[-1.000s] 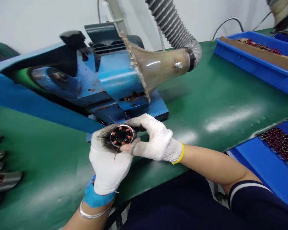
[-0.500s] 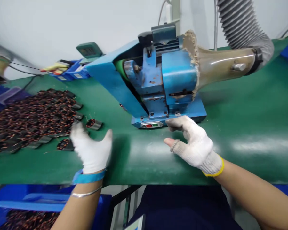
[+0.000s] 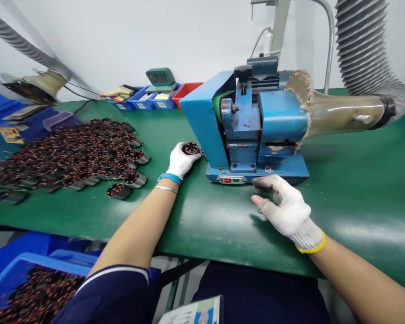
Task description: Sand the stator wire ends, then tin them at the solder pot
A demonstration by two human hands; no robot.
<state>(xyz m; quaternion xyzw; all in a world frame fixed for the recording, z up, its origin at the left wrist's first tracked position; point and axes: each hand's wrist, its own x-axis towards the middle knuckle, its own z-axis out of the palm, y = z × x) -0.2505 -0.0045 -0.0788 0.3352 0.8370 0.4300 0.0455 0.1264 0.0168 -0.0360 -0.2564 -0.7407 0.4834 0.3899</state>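
Gloves came first to the eye: both of the person's hands wore white knit ones. The right hand (image 3: 283,207) rested on the green table (image 3: 340,189) at about five o'clock from the blue machine (image 3: 249,130), fingers loosely spread, holding nothing, fingertips just short of the machine's base. Out at nine o'clock from that machine the left hand (image 3: 180,161) was closed around one wound stator (image 3: 191,148), copper coils facing up, held just beside the machine's slanted side panel.

Farther left lay a heap of stators (image 3: 70,153), too many and too tangled to count, with about three strays at its near edge. I counted one machine, one clear suction funnel (image 3: 337,114) on one grey ribbed hose (image 3: 367,49), and, toward twelve o'clock by the wall, about three small blue bins (image 3: 145,101) and one red one (image 3: 187,87). A blue crate (image 3: 6,274) of more stators sat below the table edge at seven o'clock.

To my mind the risk lay in that left hand: working so close against the machine's moving parts, a loose glove thread or a stray copper lead could snag. A slack grip might also drop the stator and bend its fine wires.
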